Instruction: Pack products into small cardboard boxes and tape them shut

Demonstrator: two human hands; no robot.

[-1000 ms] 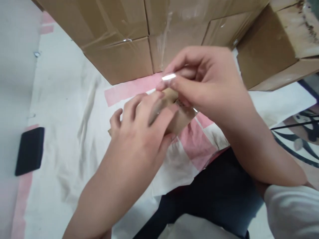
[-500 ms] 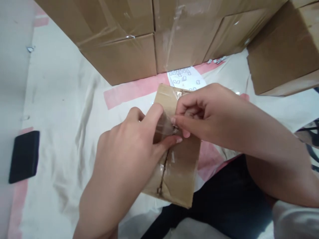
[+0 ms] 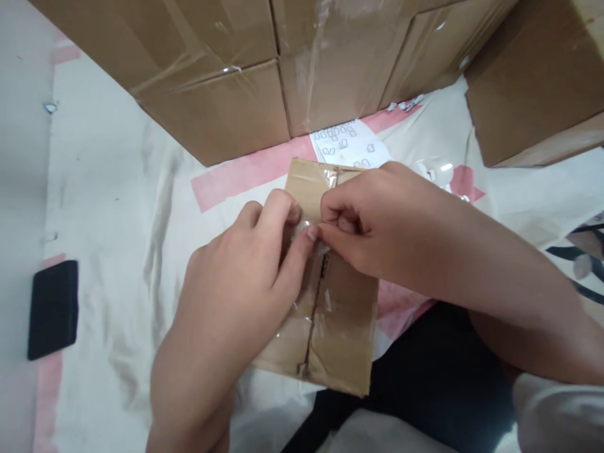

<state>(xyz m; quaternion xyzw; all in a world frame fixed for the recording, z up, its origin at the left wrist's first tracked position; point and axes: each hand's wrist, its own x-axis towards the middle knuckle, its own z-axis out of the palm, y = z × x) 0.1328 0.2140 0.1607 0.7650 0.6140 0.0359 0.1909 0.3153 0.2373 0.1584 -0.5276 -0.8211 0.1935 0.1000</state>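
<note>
A small cardboard box lies under my hands, a dark seam running along its top beneath clear tape. My left hand rests over the left side of the box, its thumb and forefinger pinching the loose tape. Against the left thumb tip, my right hand has its fingers curled in a pinch at the same tape above the seam. The exact grip of the right fingertips is partly hidden by the hand itself.
Large taped cardboard boxes stand along the back, with another box at the right. A paper with drawn shapes lies behind the small box. A black flat object is at the left. Small paper scraps lie by the boxes.
My left thumb has moved up from the seam to meet the right fingertips, and the tape between the hands is bunched closer. The view has shifted slightly.
</note>
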